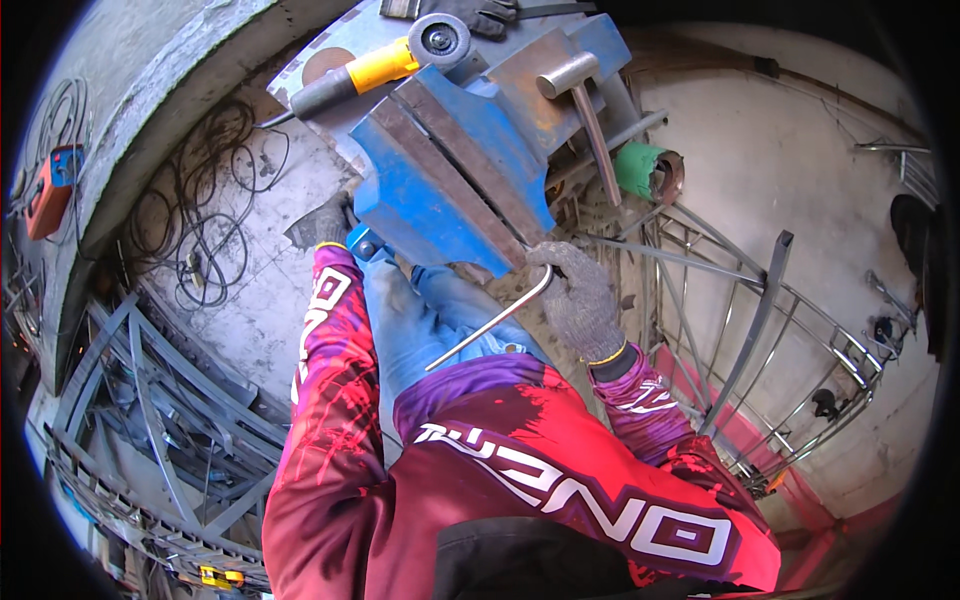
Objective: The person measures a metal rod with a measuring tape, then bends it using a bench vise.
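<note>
A big blue bench vise stands in front of me, its jaws nearly together with a narrow dark gap between them. My right hand, in a grey knit glove, is closed on a thin bent metal rod. The rod's long straight part points down toward my waist; its bent end goes under the fingers beside the near right end of the jaws. Whether that end touches the vise is hidden. My left hand, also gloved, is closed at the vise handle, beside the blue screw head.
On the bench behind the vise lie a yellow angle grinder, a dark glove and a hammer. Coiled cables cover floor at left, near metal bars. At right stand a green pipe and a welded metal frame.
</note>
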### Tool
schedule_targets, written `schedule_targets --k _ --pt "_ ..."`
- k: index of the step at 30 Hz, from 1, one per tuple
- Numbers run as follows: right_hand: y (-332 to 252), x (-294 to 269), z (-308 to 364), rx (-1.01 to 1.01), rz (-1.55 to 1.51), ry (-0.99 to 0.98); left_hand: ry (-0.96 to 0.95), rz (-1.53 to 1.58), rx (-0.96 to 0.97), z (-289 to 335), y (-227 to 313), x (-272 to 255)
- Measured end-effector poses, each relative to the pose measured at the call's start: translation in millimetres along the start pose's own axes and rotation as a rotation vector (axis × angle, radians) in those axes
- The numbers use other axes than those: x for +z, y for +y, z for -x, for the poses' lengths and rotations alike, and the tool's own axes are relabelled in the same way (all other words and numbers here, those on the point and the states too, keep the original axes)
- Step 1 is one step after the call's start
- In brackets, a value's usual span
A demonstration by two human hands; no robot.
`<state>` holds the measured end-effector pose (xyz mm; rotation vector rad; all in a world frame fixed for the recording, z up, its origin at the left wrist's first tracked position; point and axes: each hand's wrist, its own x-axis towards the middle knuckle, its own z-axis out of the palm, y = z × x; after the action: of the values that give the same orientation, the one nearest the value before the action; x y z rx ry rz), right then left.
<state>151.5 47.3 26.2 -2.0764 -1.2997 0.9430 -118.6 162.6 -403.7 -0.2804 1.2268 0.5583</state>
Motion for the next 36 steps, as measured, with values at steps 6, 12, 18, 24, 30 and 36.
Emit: schedule_targets --k 6,12,18,24,30,36 --pt "11 -7 2 -0.052 0.216 -0.021 0.081 -0.336 0.17 15 14 48" --pt "12 0 -1 -0.158 0.332 -0.016 -0.036 -0.399 0.15 13 10 22" --pt "13 7 -5 -0.166 0.209 0.048 -0.175 -0.883 0.398 60 -8 5" --pt "18 18 -4 -0.202 0.062 0.135 -0.286 -1.309 0.699 107 24 -11" --pt "31 20 5 -0.155 0.001 0.201 -0.101 -1.111 0.699 242 68 82" --pt "41 39 0 -0.143 -0.014 0.234 -0.492 -1.176 0.56 380 3 166"
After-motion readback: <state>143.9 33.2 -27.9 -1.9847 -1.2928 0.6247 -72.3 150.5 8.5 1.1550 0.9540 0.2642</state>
